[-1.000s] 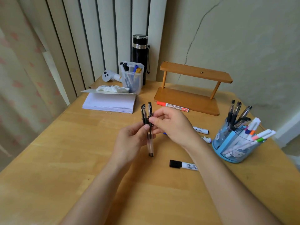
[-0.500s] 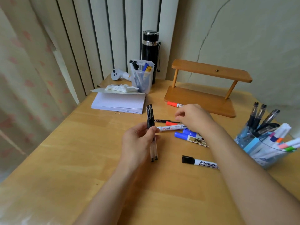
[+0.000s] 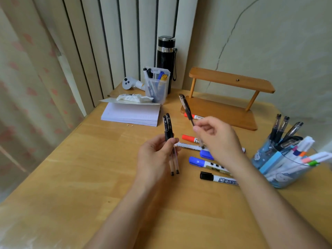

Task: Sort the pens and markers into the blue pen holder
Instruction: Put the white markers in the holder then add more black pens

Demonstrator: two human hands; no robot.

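Head camera is showing my left hand point(image 3: 156, 156) over the middle of the table point(image 3: 86, 177), its fingers curling around two pens point(image 3: 168, 128) and holding them upright, caps up. My right hand point(image 3: 220, 141) is pinching one black pen point(image 3: 186, 109) between thumb and fingertips, the pen tilting toward the far edge. Under this hand several markers point(image 3: 197, 161) are lying flat on the wood. The blue pen holder point(image 3: 258, 157) is standing near the right edge, with pens and markers leaning inside it.
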